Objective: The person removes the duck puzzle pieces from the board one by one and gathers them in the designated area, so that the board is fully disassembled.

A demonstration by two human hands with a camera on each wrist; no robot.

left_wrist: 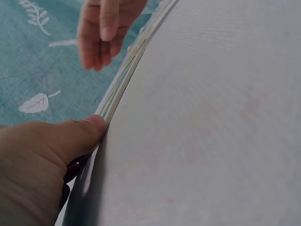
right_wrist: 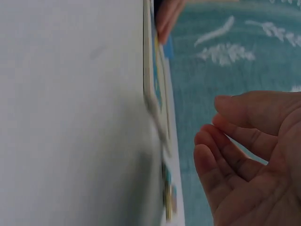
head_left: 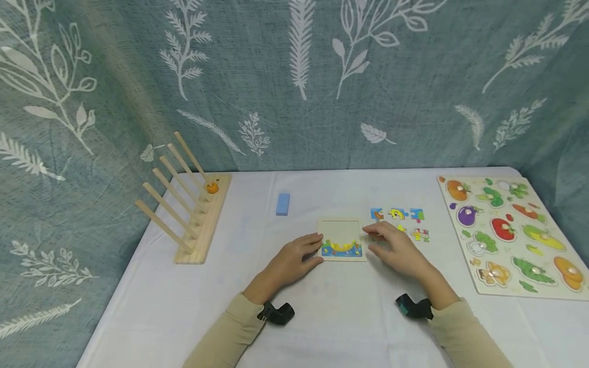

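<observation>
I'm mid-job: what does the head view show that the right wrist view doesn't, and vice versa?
Only the head view: the vegetable board, both sleeves, and the face of the small tray from above.

Only the right wrist view: the right hand from its palm side, with nothing visible between thumb and fingers.

Both: parts of the two hands, the tray (edge-on from the wrist), loose puzzle pieces (blurred there) and the leaf-patterned curtain.

The sleeves (head_left: 230, 329) are beige — the wrist cameras (head_left: 281, 314) black.
</observation>
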